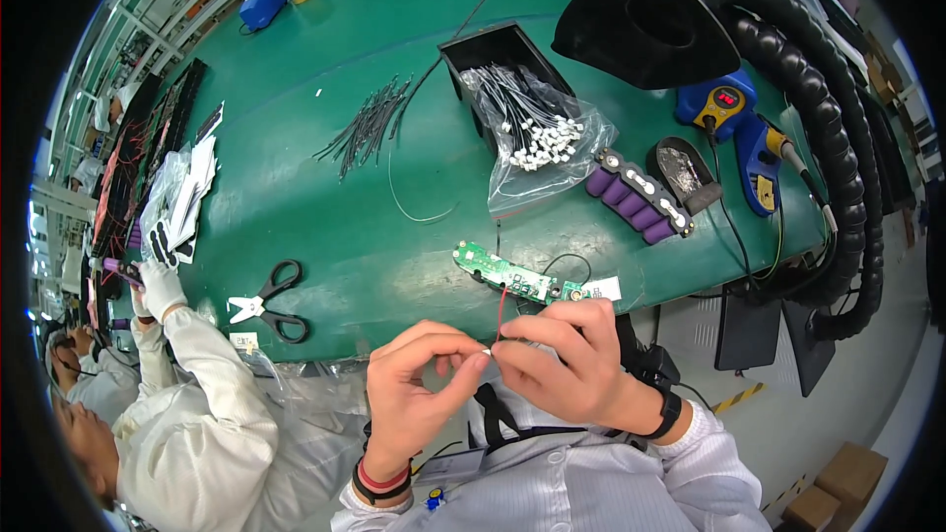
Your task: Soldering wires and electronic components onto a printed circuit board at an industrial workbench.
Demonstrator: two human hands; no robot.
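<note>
My left hand [422, 386] and my right hand [570, 363] meet at the table's near edge, fingertips almost touching. Between them shows a tiny white piece [488, 352], too small to name; my left thumb and forefinger pinch it. My right hand is closed on a thin red wire [502, 310], which rises to a long green circuit board [507, 271]. That board lies on the table just beyond my fingers, with a black wire [576, 258] looping from its right part. A white label [602, 289] is beside its right end.
Black-handled scissors [271, 303] lie left. Beyond are black wires [370, 118], a black bin [501, 44] with bagged white-plug leads [542, 133], and a purple battery pack [636, 199]. A blue soldering station [724, 103] and black fume hood [645, 25] stand right. A gloved co-worker [212, 394] works left.
</note>
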